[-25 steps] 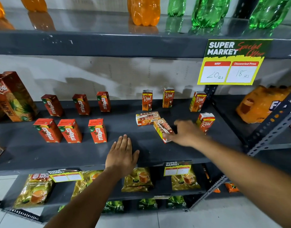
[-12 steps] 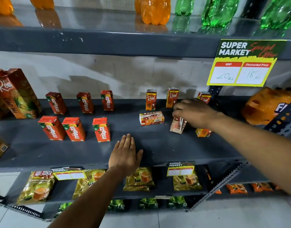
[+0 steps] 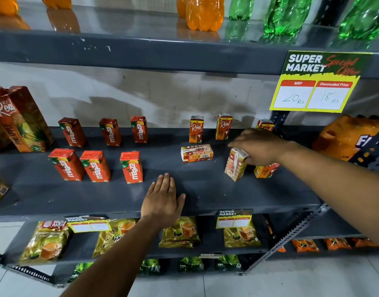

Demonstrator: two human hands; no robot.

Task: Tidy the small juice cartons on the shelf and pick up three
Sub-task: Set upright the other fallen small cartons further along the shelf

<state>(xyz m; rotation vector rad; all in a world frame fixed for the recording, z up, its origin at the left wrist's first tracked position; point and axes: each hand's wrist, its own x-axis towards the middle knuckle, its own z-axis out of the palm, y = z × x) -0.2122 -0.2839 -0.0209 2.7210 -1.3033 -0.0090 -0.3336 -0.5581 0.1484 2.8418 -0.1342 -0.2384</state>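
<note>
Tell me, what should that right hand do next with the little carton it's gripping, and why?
Probably set it fully upright and let go. The right hand holds a small Real carton tilted, its base on the shelf, while another carton lies on its side behind. The left hand rests flat on the shelf.

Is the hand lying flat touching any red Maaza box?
Apart. Head view shows bare shelf between left hand and nearest Maaza box.
</note>
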